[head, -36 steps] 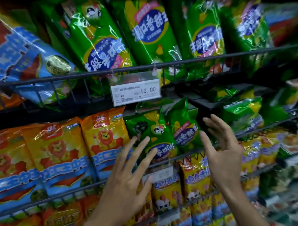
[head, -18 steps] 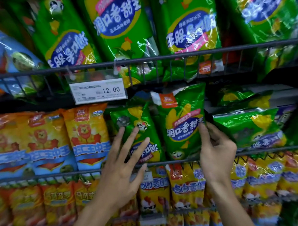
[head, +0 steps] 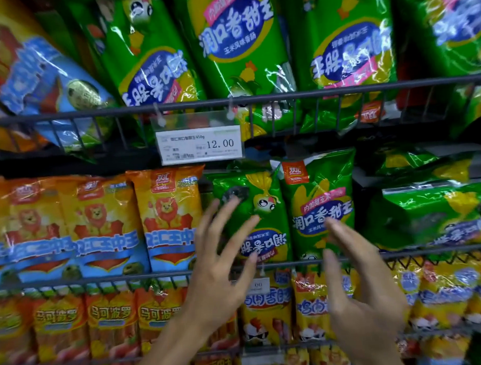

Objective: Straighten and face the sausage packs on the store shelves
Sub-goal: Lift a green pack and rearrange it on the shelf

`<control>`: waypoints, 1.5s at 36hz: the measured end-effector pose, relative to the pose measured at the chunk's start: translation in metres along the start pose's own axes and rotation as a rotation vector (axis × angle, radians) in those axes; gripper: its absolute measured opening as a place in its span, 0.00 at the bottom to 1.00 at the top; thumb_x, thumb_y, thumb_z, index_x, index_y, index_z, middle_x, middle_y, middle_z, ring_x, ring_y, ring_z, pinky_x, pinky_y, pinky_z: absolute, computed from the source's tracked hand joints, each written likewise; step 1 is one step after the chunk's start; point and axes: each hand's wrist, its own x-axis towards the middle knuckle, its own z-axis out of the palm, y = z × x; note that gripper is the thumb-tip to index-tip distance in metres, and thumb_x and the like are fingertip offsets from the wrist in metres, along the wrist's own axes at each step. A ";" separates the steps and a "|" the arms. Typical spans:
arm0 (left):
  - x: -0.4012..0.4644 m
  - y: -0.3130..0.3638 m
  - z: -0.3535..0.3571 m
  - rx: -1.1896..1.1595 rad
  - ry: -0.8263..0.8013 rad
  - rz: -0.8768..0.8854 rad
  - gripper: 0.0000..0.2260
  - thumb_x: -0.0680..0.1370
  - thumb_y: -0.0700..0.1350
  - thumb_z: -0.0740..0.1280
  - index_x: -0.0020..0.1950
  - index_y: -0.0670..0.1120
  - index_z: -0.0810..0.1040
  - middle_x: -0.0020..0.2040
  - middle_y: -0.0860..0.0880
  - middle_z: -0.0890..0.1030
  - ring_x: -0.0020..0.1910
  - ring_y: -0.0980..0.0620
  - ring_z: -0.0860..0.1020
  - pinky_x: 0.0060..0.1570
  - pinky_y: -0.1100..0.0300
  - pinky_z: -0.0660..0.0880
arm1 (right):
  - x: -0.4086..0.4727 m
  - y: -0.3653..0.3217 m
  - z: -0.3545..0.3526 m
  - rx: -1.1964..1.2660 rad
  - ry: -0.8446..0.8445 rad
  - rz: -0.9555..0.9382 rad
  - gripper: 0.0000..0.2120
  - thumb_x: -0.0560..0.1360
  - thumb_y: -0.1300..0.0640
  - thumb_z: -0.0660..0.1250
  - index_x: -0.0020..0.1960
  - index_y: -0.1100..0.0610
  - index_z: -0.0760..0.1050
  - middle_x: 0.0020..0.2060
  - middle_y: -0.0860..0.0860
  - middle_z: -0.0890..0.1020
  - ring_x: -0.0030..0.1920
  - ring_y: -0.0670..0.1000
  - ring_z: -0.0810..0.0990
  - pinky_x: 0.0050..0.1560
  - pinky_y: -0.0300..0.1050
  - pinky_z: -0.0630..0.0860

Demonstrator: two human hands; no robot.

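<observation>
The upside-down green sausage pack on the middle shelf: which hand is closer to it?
Left. The left hand has its spread fingers over the front of the upside-down green sausage pack. The right hand is off to its right, before the neighbouring upright green pack.

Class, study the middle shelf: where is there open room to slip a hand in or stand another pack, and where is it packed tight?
Open: the dark gap between the upright green pack and the slumped green pack. Tight: the orange lion packs stand edge to edge; the upside-down green pack touches the upright one.
</observation>
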 end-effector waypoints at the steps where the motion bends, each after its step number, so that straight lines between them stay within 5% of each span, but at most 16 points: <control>1: 0.002 0.001 -0.002 -0.030 0.049 -0.049 0.25 0.83 0.45 0.71 0.79 0.51 0.71 0.84 0.50 0.55 0.84 0.44 0.54 0.82 0.55 0.54 | 0.002 -0.003 0.005 0.017 -0.067 0.040 0.22 0.81 0.61 0.68 0.74 0.56 0.73 0.70 0.43 0.78 0.69 0.47 0.78 0.66 0.47 0.78; 5: 0.010 0.008 -0.017 -0.231 0.065 -0.331 0.36 0.80 0.54 0.71 0.83 0.63 0.55 0.83 0.62 0.52 0.81 0.56 0.62 0.72 0.62 0.71 | 0.009 -0.009 0.020 0.025 -0.271 0.273 0.28 0.78 0.50 0.69 0.78 0.47 0.68 0.70 0.36 0.75 0.70 0.39 0.74 0.68 0.43 0.76; 9: 0.013 0.017 -0.026 -0.390 0.018 -0.571 0.41 0.72 0.68 0.71 0.75 0.80 0.47 0.68 0.80 0.63 0.66 0.80 0.65 0.66 0.66 0.66 | 0.011 -0.016 0.027 -0.029 -0.265 0.314 0.29 0.76 0.44 0.69 0.75 0.36 0.65 0.70 0.31 0.72 0.71 0.39 0.72 0.71 0.46 0.73; 12: 0.019 0.020 -0.030 -0.484 -0.027 -0.659 0.42 0.69 0.68 0.73 0.79 0.72 0.56 0.69 0.70 0.73 0.69 0.72 0.69 0.72 0.56 0.70 | 0.012 -0.017 0.029 -0.012 -0.244 0.327 0.26 0.76 0.41 0.69 0.72 0.32 0.66 0.65 0.21 0.69 0.71 0.34 0.69 0.69 0.38 0.69; 16: 0.027 0.017 -0.044 -0.559 -0.077 -0.634 0.33 0.69 0.61 0.77 0.72 0.55 0.76 0.64 0.64 0.81 0.67 0.63 0.77 0.69 0.56 0.76 | 0.014 -0.019 0.030 0.075 -0.202 0.349 0.25 0.76 0.48 0.72 0.69 0.31 0.69 0.62 0.21 0.72 0.67 0.30 0.71 0.62 0.25 0.68; 19: 0.025 0.014 -0.052 -0.599 -0.009 -0.630 0.37 0.67 0.60 0.79 0.73 0.46 0.77 0.66 0.55 0.82 0.67 0.56 0.79 0.67 0.57 0.77 | 0.013 -0.023 0.030 0.185 -0.170 0.375 0.26 0.75 0.50 0.73 0.70 0.36 0.72 0.63 0.31 0.78 0.66 0.37 0.76 0.63 0.33 0.74; 24: 0.022 0.014 -0.061 -0.693 0.219 -0.544 0.17 0.69 0.48 0.79 0.53 0.65 0.85 0.51 0.62 0.87 0.53 0.64 0.84 0.53 0.69 0.79 | 0.004 -0.034 0.030 0.270 -0.119 0.416 0.27 0.75 0.49 0.72 0.73 0.39 0.72 0.67 0.35 0.78 0.69 0.40 0.75 0.67 0.39 0.75; 31: 0.016 0.005 -0.074 -1.120 0.559 -0.717 0.17 0.62 0.51 0.86 0.49 0.55 0.88 0.49 0.53 0.87 0.53 0.55 0.85 0.51 0.64 0.80 | -0.003 -0.054 0.042 0.433 -0.055 0.464 0.36 0.73 0.55 0.74 0.76 0.40 0.66 0.71 0.39 0.75 0.72 0.42 0.72 0.69 0.38 0.72; 34: 0.013 0.008 -0.078 -1.296 0.605 -0.764 0.10 0.70 0.44 0.76 0.51 0.52 0.87 0.52 0.52 0.87 0.54 0.54 0.84 0.49 0.63 0.81 | -0.007 -0.065 0.046 0.561 -0.035 0.576 0.42 0.69 0.52 0.76 0.78 0.40 0.62 0.71 0.39 0.75 0.73 0.42 0.72 0.72 0.45 0.71; 38: 0.014 0.024 -0.077 -1.450 0.600 -0.829 0.20 0.73 0.45 0.71 0.65 0.51 0.82 0.64 0.50 0.84 0.63 0.51 0.82 0.58 0.57 0.80 | -0.017 -0.079 0.056 0.769 -0.122 0.810 0.46 0.60 0.54 0.80 0.73 0.36 0.66 0.61 0.33 0.81 0.64 0.39 0.79 0.62 0.40 0.77; 41: 0.010 0.038 -0.070 -1.545 0.563 -0.907 0.27 0.75 0.47 0.69 0.75 0.50 0.75 0.68 0.50 0.82 0.67 0.50 0.81 0.57 0.56 0.82 | -0.024 -0.085 0.066 0.889 -0.188 0.950 0.35 0.59 0.53 0.82 0.63 0.39 0.77 0.56 0.41 0.86 0.57 0.43 0.85 0.55 0.40 0.82; 44: 0.004 0.047 -0.062 -1.641 0.509 -0.965 0.26 0.73 0.49 0.73 0.71 0.48 0.79 0.67 0.47 0.83 0.65 0.49 0.82 0.56 0.56 0.83 | -0.024 -0.089 0.069 0.915 -0.053 1.025 0.36 0.49 0.41 0.88 0.56 0.47 0.86 0.56 0.55 0.87 0.58 0.55 0.86 0.60 0.51 0.82; 47: -0.006 0.047 -0.058 -1.644 0.432 -0.966 0.33 0.62 0.50 0.86 0.65 0.47 0.83 0.65 0.45 0.84 0.62 0.48 0.84 0.57 0.55 0.83 | -0.019 -0.086 0.063 0.908 0.186 1.092 0.41 0.51 0.46 0.86 0.61 0.57 0.79 0.56 0.55 0.85 0.59 0.58 0.84 0.57 0.50 0.83; 50: -0.020 0.039 -0.053 -1.585 0.402 -1.011 0.29 0.57 0.49 0.89 0.54 0.45 0.84 0.54 0.45 0.85 0.51 0.50 0.86 0.52 0.54 0.84 | -0.008 -0.083 0.055 1.011 0.299 1.051 0.37 0.54 0.44 0.88 0.48 0.55 0.68 0.45 0.54 0.81 0.49 0.53 0.86 0.48 0.45 0.85; 52: -0.028 0.037 -0.050 -1.588 0.396 -1.040 0.32 0.51 0.47 0.91 0.51 0.45 0.83 0.46 0.45 0.85 0.46 0.50 0.87 0.46 0.57 0.84 | -0.002 -0.082 0.052 1.072 0.290 1.006 0.28 0.65 0.48 0.82 0.52 0.55 0.67 0.49 0.55 0.86 0.51 0.52 0.87 0.44 0.43 0.84; 54: -0.033 0.032 -0.047 -1.600 0.389 -1.036 0.37 0.50 0.47 0.91 0.55 0.43 0.81 0.48 0.43 0.85 0.48 0.47 0.87 0.45 0.57 0.84 | 0.004 -0.085 0.050 1.096 0.276 1.014 0.33 0.69 0.48 0.75 0.68 0.58 0.66 0.55 0.54 0.87 0.53 0.51 0.86 0.44 0.43 0.83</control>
